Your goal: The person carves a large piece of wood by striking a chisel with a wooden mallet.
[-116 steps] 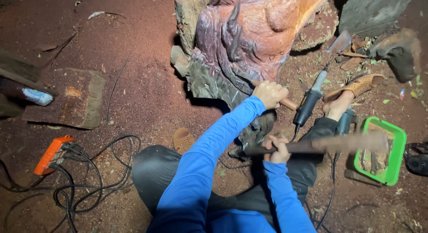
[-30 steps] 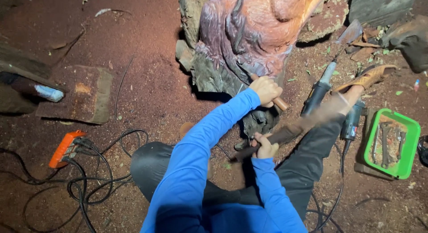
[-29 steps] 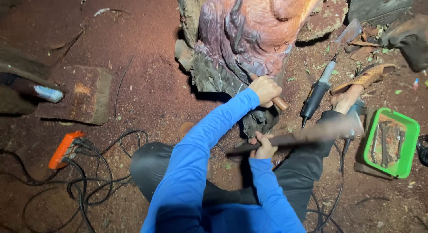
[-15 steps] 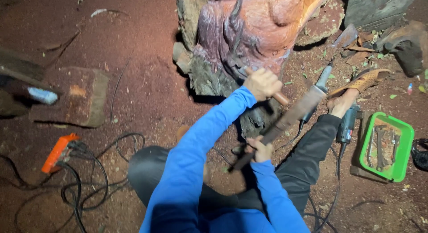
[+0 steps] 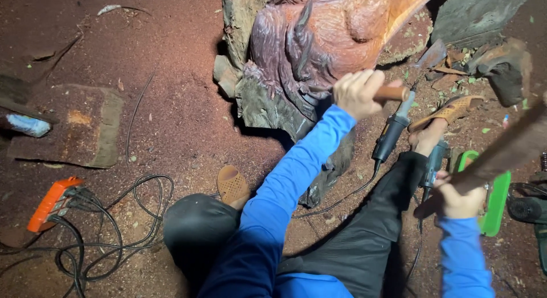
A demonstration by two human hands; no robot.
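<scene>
Right hand (image 5: 458, 198) wraps a long flat wooden mallet (image 5: 504, 152), blurred, its far end cut off at the frame. Left hand (image 5: 358, 93) fists a round wooden-handled chisel (image 5: 393, 93), blade hidden against the rough reddish carved stump (image 5: 325, 41).

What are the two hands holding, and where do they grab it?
The left hand grips a chisel by its wooden handle. The right hand holds a wooden mallet at its lower end.
</scene>
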